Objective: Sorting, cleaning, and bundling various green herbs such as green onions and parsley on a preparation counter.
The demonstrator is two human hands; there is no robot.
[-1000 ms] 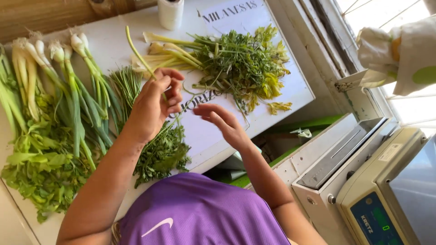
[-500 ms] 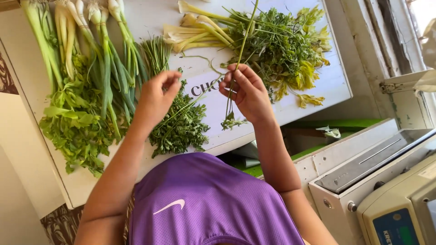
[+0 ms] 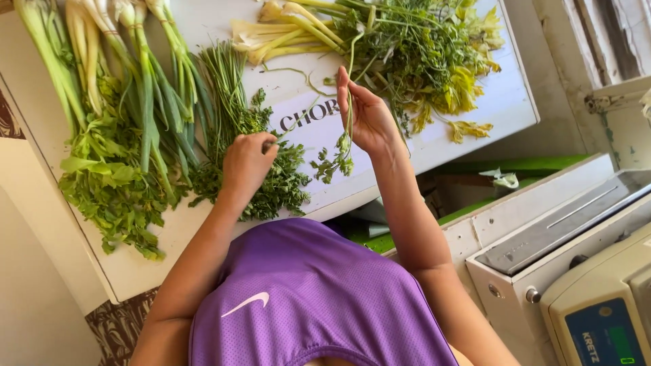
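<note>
Right hand [image 3: 369, 118], upper centre of frame: fingers closed loosely around 1 herb sprig [image 3: 342, 139], stem pinched between thumb and fingers. The sprig's long axis runs nearly vertical in the picture, stem end toward the top, leafy end hanging below the hand and clear of the white board [image 3: 505, 102].

Left hand [image 3: 247, 163], centre left: fingers curled shut around 1 thin green stem [image 3: 298, 120], which slants up and to the right from the fingertips toward the right hand. Whether this stem belongs to the same sprig cannot be told.

Relation noted: the 2 hands are near but apart, left hand lower and to the left of the held sprig; the right hand is the nearer one to the loose pile. The sorted herb bunch [image 3: 271, 183] lies directly under the left hand, leaves toward the bottom of the frame, stems toward the top.

Surroundings: an unsorted heap of herbs with yellowed leaves [image 3: 427, 54] at upper right; green onions [image 3: 135, 81] and leafy celery stalks [image 3: 102, 183] at left, long axes also vertical. A weighing scale [image 3: 576, 251] is seen at lower right, well apart.
</note>
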